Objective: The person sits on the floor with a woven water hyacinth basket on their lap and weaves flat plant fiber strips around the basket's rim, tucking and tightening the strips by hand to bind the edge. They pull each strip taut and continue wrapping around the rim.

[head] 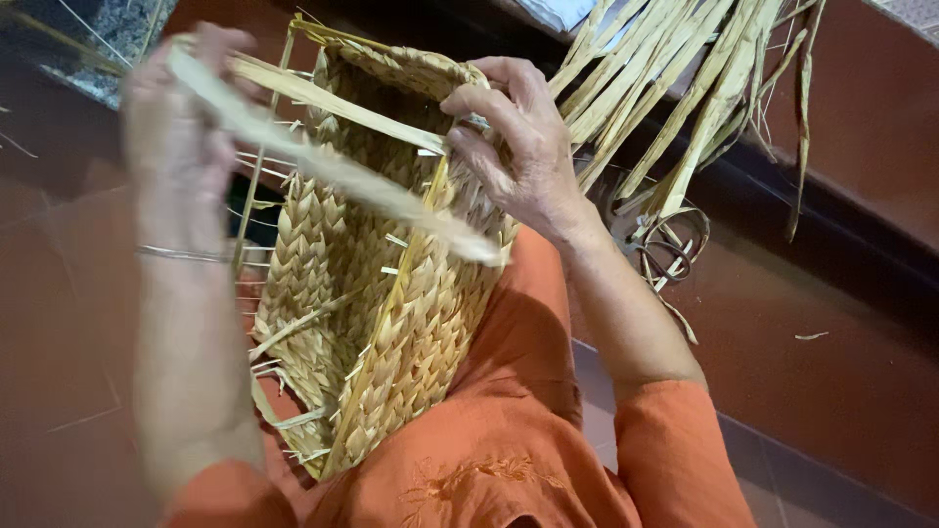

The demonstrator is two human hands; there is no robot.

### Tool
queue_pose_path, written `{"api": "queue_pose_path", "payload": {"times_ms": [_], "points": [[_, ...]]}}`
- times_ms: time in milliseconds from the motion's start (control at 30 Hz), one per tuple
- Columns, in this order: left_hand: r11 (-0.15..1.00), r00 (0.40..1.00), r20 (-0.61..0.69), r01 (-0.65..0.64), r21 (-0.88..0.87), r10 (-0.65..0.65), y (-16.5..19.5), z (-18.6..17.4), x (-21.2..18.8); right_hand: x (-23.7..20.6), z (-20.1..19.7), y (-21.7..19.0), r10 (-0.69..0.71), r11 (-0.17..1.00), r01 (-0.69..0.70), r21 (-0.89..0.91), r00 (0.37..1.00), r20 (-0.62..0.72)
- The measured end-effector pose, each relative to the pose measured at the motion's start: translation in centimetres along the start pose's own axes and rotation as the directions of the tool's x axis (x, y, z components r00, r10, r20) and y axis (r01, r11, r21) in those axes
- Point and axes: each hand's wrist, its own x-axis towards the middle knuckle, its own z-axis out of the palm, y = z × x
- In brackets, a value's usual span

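Observation:
A half-woven straw basket [381, 303] of braided pale fibre rests on my lap, its open rim tilted away from me. My right hand [514, 147] grips the far rim of the basket and pinches a strand there. My left hand [176, 117], blurred by motion, is closed on a long flat straw strip [333, 166] that runs across the basket's mouth toward the right side. A thin bangle sits on my left wrist.
A bundle of loose dried straw strips [675, 88] lies at the upper right on the reddish floor. Scissors [665, 249] lie beside it. My orange clothing [509, 430] fills the bottom. A dark step edge runs along the right.

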Motion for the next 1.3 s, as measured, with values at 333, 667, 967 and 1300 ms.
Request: {"api": "queue_pose_path", "payload": {"times_ms": [333, 667, 967, 1300], "points": [[0.991, 0.986, -0.164, -0.038, -0.128, 0.017, 1.7, -10.2, 4.1, -2.3, 0.4, 0.8, 0.05, 0.97, -0.058, 0.236, 0.998, 0.037], [0.987, 0.969, -0.245, -0.001, -0.16, -0.039, 2.9, -11.1, 5.3, -2.5, 1.5, 0.7, 0.108, 0.968, -0.102, 0.229, 0.994, -0.014], [0.987, 0.967, -0.255, -0.013, -0.157, -0.028, 2.5, -11.4, 4.2, -2.6, 2.0, 0.0, 0.162, 0.967, -0.145, 0.211, 0.985, -0.063], [0.912, 0.922, 0.253, 0.348, -0.216, -0.292, -4.1, 4.6, -4.6, -2.6, 2.8, -0.5, 0.172, 0.965, -0.144, 0.221, 0.979, -0.112]]}}
